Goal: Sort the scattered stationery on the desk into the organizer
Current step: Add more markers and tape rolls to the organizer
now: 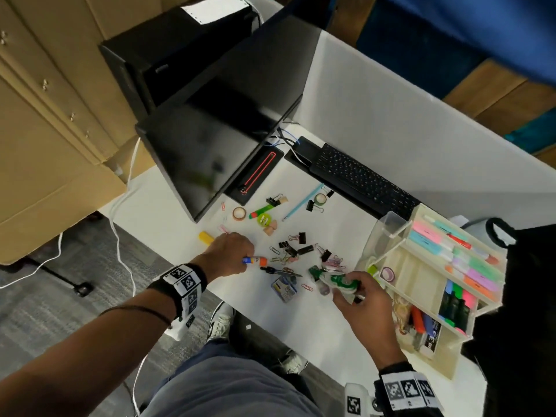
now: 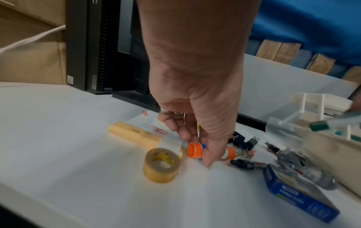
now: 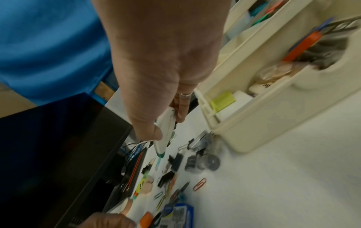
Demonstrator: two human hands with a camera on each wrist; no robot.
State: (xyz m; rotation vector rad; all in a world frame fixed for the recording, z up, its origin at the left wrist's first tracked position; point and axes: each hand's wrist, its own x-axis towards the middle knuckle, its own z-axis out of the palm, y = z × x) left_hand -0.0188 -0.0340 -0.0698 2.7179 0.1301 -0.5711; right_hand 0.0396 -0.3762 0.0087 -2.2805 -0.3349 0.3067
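My left hand pinches a glue stick with an orange cap that lies on the white desk near its front edge. My right hand grips a white and green correction tape just above the desk, left of the cream organizer. The organizer's trays hold highlighters, markers and sticky notes. Binder clips, paper clips and a blue clip box lie between my hands.
A yellow highlighter and a tape roll sit left of my left hand. Farther back lie a blue pen and a small tape roll. A monitor, keyboard and black bag border the desk.
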